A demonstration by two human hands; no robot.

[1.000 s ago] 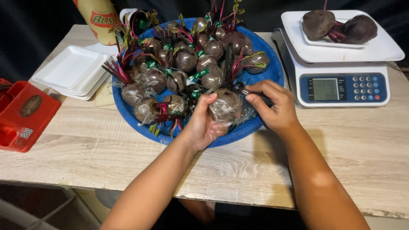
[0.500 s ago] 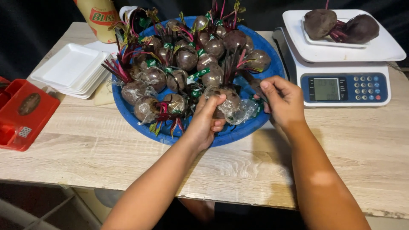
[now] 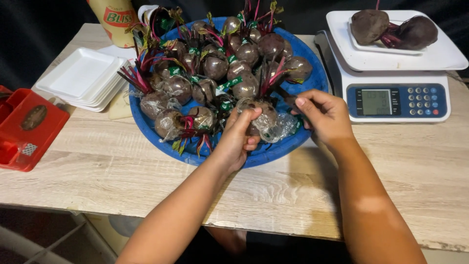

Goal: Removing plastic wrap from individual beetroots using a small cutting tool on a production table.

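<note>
Sitting at the far left edge of the wooden counter (image 3: pixel 97 171): a red plastic case (image 3: pixel 27 128), lid side up. Just beside it, toward the back, a stack of white foam trays (image 3: pixel 80 76) is lying flat. A yellow container (image 3: pixel 116 19) is standing behind them, partly cut off by the frame.

Filling the middle: a round blue tray (image 3: pixel 146 128) is carrying many beets wrapped in clear film (image 3: pixel 215 66), stems fanning outward in red and green.

At the tray's near rim, the left hand (image 3: pixel 238 138) is curling around a wrapped beet (image 3: pixel 261 117), fingers and thumb clamped on its near side. The beet's stem end is pointing up and away from the person, so its long axis is running roughly near to far. Loose film (image 3: pixel 283 128) is trailing off its right side.

The right hand (image 3: pixel 325 115) is pinching closed just beside that film, apparently gripping its end, though the contact is hidden.

Standing at the right: a white digital scale (image 3: pixel 395 85), its platform bearing a small white tray (image 3: pixel 386 48) with two unwrapped beets (image 3: pixel 391 29), stems meeting in the middle.
</note>
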